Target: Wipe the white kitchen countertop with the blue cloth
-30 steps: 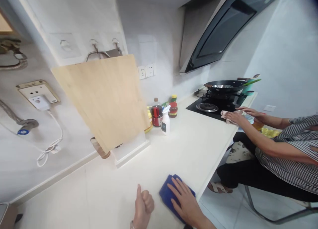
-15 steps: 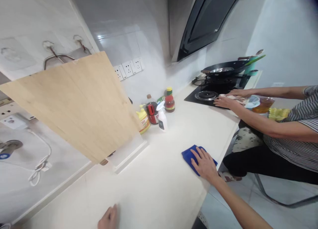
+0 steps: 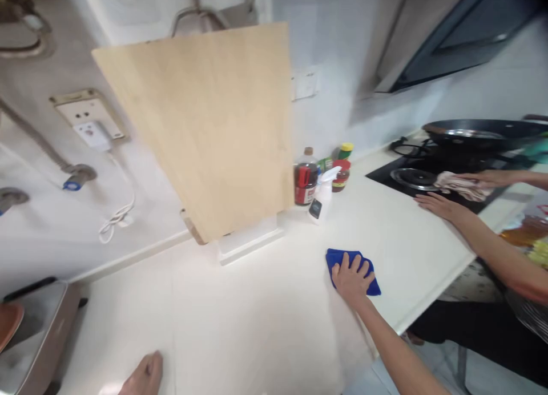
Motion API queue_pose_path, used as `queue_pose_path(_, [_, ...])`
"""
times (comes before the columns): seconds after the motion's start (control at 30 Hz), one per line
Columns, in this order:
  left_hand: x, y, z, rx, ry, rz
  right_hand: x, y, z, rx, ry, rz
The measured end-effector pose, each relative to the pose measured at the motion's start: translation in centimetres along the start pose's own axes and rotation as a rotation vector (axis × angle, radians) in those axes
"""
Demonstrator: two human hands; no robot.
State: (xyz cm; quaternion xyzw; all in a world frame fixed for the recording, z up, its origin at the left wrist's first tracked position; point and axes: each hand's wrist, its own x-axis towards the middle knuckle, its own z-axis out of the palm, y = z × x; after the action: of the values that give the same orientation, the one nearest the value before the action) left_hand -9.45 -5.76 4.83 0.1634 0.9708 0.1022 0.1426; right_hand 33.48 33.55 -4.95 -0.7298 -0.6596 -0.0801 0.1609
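My right hand (image 3: 351, 277) lies flat with fingers spread on a blue cloth (image 3: 369, 274), pressing it onto the white countertop (image 3: 257, 315) near the middle. My left hand (image 3: 143, 375) rests on the counter at the bottom edge of the view; its fingers are mostly cut off. A large wooden cutting board (image 3: 209, 121) hangs from wall hooks above the counter, left of the cloth.
Sauce bottles (image 3: 305, 182) and a white spray bottle (image 3: 321, 198) stand by the wall. Another person's hands (image 3: 440, 204) hold a pale rag (image 3: 460, 185) at the black hob (image 3: 422, 175) with a wok (image 3: 479, 132). A sink (image 3: 38, 326) sits far left.
My right hand has slid the blue cloth further from the counter's front edge, toward the bottles. The view has swung left, bringing the sink in. The other person's rag moved onto the hob.
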Motion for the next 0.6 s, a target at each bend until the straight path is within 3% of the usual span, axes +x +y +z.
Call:
queue_pose_path(0.13, [-0.3, 0.2, 0.0, 0.035, -0.032, -0.03, -2.2, -6.0, -0.4, 0.041, 0.025, -0.143])
queue_pose_path(0.4, [0.4, -1.1, 0.7, -0.005, -0.045, -0.012, -8.2, -19.4, -2.9, 0.03, -0.179, -0.423])
queue_pose_path(0.5, [0.9, -1.5, 0.3, -0.049, -0.061, -0.042, -11.1, -21.3, -4.0, 0.085, -0.255, -0.558])
queue_pose_path(0.6, [1.0, -1.5, 0.1, -0.101, -0.036, -0.093, -13.6, -20.1, -4.7, 0.209, -0.294, -0.729])
